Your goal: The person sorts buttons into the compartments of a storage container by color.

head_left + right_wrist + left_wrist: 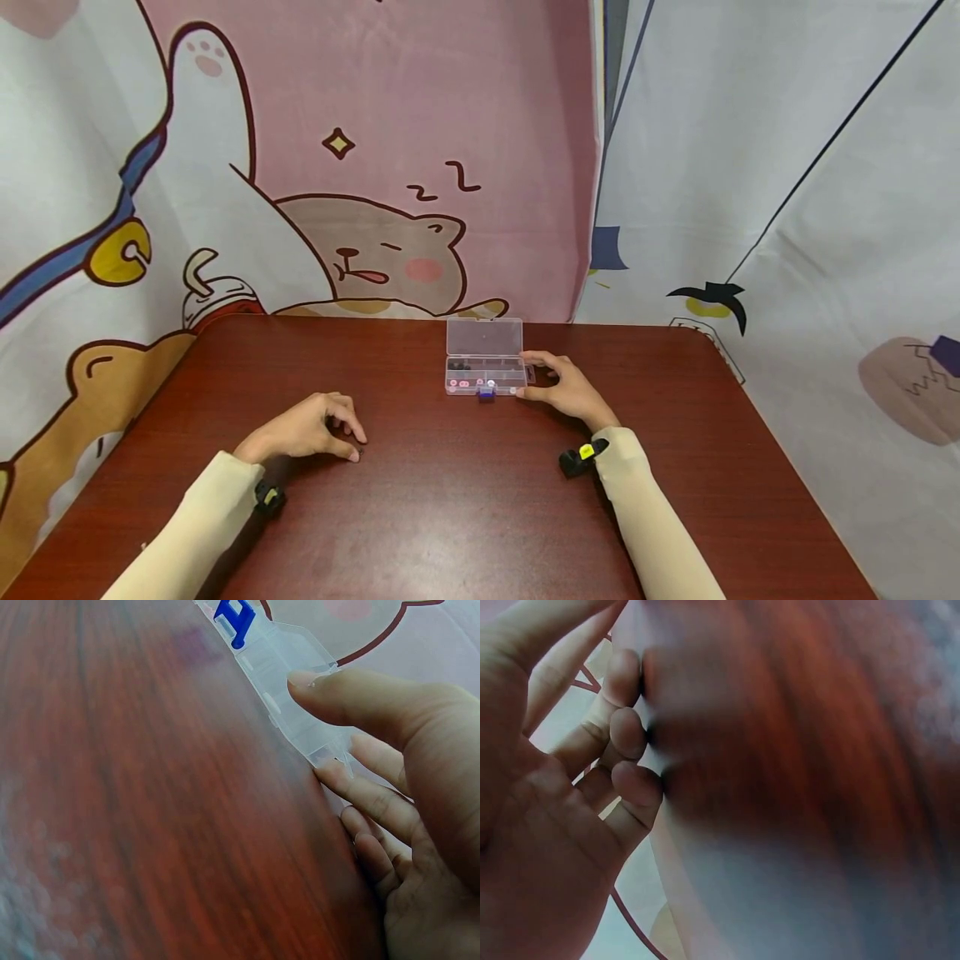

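A clear plastic compartment box sits near the table's far edge, its lid raised at the back. Pink and white small pieces lie in its front row, dark ones at the back left. My right hand grips its right end, thumb at the front corner and fingers at the back. In the right wrist view the thumb overlaps the clear wall. Left of the box, my left hand is low over the table, thumb and index finger pinching a small dark piece. Its other fingertips rest on the table.
The dark red-brown wooden table reaches back to a hanging cloth with cartoon animals. A blue latch sticks out from the box's front. Black wrist straps are on both sleeves.
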### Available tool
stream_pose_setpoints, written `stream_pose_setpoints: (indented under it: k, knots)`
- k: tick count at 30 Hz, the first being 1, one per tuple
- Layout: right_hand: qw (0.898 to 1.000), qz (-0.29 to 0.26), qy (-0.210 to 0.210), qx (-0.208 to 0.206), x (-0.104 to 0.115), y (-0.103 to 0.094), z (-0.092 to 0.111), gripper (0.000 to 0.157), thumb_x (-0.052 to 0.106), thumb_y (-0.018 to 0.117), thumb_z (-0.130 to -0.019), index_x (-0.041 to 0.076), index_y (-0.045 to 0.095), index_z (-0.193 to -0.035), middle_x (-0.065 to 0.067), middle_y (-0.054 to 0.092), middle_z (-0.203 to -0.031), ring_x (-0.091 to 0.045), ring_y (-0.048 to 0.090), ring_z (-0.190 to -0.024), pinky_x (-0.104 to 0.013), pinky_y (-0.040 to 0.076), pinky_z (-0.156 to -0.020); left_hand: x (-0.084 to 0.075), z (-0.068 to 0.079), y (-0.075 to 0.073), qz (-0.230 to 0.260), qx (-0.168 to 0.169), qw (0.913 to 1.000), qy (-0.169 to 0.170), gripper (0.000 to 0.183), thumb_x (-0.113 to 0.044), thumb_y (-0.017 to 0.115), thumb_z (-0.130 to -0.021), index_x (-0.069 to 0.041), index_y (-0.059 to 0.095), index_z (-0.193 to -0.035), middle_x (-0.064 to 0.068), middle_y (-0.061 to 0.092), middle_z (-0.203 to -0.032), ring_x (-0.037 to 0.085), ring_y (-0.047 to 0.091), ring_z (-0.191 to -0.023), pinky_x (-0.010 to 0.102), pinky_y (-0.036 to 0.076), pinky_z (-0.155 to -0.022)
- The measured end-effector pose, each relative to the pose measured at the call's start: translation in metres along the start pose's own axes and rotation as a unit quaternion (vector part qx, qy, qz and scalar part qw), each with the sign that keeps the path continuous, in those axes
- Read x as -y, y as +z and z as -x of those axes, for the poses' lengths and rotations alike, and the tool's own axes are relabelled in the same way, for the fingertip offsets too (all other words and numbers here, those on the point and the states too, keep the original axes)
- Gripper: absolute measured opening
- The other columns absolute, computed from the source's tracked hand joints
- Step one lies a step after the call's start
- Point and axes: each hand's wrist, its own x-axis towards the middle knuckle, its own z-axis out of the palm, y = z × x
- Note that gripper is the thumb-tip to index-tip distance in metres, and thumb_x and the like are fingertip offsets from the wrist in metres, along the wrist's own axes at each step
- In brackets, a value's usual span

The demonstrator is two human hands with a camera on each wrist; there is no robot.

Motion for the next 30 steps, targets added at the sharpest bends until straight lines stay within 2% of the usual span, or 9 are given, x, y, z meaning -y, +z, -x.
stream_pose_setpoints:
  k: [8, 14, 24, 30]
  knots:
    - [1.000, -0.003, 0.000, 0.001, 0.0002, -0.0004, 0.0007, 0.069, 0.049, 0.087, -0.078, 0.035, 0.060, -0.139, 0.001, 0.059, -0.140, -0.025, 0.046, -0.132, -0.051, 0.038, -0.112, 0.0024, -0.0007, 0.0022, 0.000, -0.005, 0.9999, 0.013, 0.013, -0.022, 0.091, -0.077, -0.026, 0.082, -0.085, -0.004, 0.064, -0.079, 0.016, 0.051, -0.080, 0.029, 0.042, -0.072]
    - [1.000, -0.002, 0.004, 0.000, 0.0002, -0.0004, 0.0007, 0.069, 0.050, 0.088, -0.077, 0.037, 0.060, -0.139, 0.000, 0.058, -0.140, -0.025, 0.046, -0.131, -0.051, 0.039, -0.112, 0.0029, -0.0008, 0.0029, -0.002, -0.008, 0.9999, 0.008, 0.012, -0.022, 0.090, -0.078, -0.028, 0.082, -0.085, -0.005, 0.063, -0.079, 0.015, 0.050, -0.080, 0.028, 0.041, -0.071]
    - [1.000, -0.004, 0.008, 0.001, 0.0016, -0.0007, 0.0008, 0.069, 0.047, 0.088, -0.077, 0.037, 0.060, -0.139, 0.000, 0.058, -0.141, -0.024, 0.046, -0.131, -0.049, 0.038, -0.111, 0.0014, -0.0038, 0.0020, 0.008, -0.012, 0.9999, -0.003, 0.012, -0.015, 0.088, -0.080, -0.023, 0.082, -0.086, -0.005, 0.063, -0.080, 0.017, 0.055, -0.078, 0.023, 0.046, -0.069]
    - [1.000, -0.002, 0.009, 0.001, 0.0023, -0.0010, 0.0010, 0.069, 0.048, 0.088, -0.077, 0.037, 0.060, -0.139, 0.000, 0.058, -0.141, -0.024, 0.046, -0.131, -0.048, 0.039, -0.111, -0.0008, -0.0062, 0.0004, 0.011, -0.015, 0.9998, -0.009, 0.012, -0.011, 0.087, -0.081, -0.021, 0.082, -0.086, -0.006, 0.063, -0.081, 0.013, 0.056, -0.075, 0.022, 0.048, -0.067]
